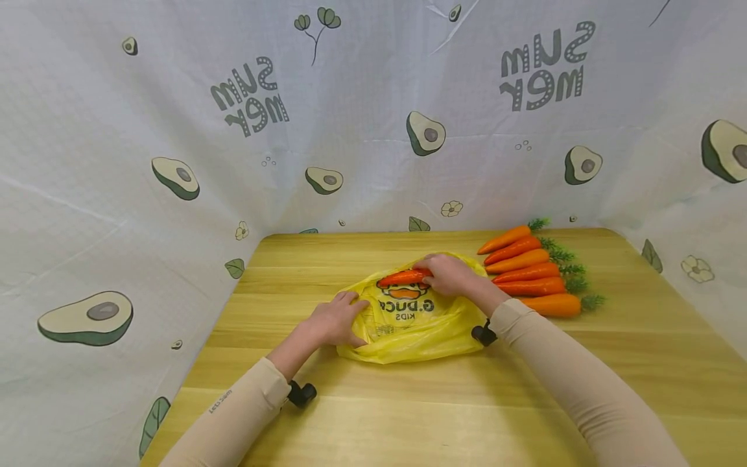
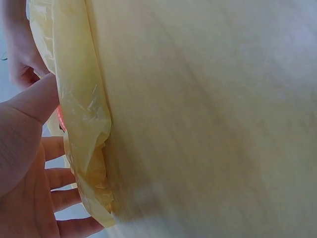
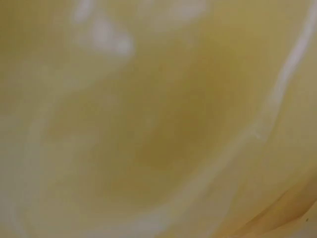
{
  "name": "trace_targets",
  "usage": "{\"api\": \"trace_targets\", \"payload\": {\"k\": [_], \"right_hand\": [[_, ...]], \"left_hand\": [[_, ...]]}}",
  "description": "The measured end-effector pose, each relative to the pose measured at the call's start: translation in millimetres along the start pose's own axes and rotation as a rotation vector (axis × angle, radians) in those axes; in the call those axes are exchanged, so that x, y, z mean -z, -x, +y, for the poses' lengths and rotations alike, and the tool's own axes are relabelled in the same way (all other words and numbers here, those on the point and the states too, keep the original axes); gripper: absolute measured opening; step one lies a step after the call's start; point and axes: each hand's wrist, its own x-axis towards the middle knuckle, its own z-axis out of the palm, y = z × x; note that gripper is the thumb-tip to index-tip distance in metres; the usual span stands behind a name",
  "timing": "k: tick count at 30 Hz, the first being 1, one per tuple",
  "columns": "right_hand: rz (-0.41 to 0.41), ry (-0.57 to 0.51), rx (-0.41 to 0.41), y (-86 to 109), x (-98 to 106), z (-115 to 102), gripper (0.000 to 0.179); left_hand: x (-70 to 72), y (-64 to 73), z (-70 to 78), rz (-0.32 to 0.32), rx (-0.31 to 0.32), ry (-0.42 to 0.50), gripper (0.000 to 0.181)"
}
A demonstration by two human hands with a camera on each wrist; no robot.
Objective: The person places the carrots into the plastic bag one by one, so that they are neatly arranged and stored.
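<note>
A yellow plastic bag [image 1: 417, 337] lies on the table with its mouth spread toward the left. Inside it, over the printed duck, my right hand [image 1: 446, 272] grips a red-orange carrot [image 1: 403, 279], tapered end pointing left; its other end is hidden by the fingers. My left hand [image 1: 337, 319] is at the bag's left edge, fingers and thumb spread against the plastic. In the left wrist view, that hand's fingers [image 2: 64, 198] look straight and reach behind the bag's rim [image 2: 81, 94]. Only blurred yellow plastic [image 3: 163, 119] fills the right wrist view.
Several orange and red-orange carrots [image 1: 528, 285] with green tops lie in a row at the right of the wooden table [image 1: 379, 415], close beside the bag. A white curtain [image 1: 373, 78] with avocado prints hangs behind and around the table.
</note>
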Motion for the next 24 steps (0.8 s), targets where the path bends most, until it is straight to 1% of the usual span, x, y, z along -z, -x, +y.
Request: {"api": "trace_targets", "payload": {"k": [13,21,24], "right_hand": [[0.028,0.014,0.013,2.2,2.3,-0.9,0.042],[0.057,0.061,0.035,1.8,2.2,-2.2,0.034],[0.069,0.070,0.047,2.4,1.8,-3.3,0.034]], "left_hand": [[0.9,0.6,-0.6,0.003,-0.007,-0.002,0.089],[0.6,-0.4,-1.3,0.002,-0.003,0.006,0.089],[0.5,-0.1,-0.9,-0.004,0.001,0.006,0.089]]}}
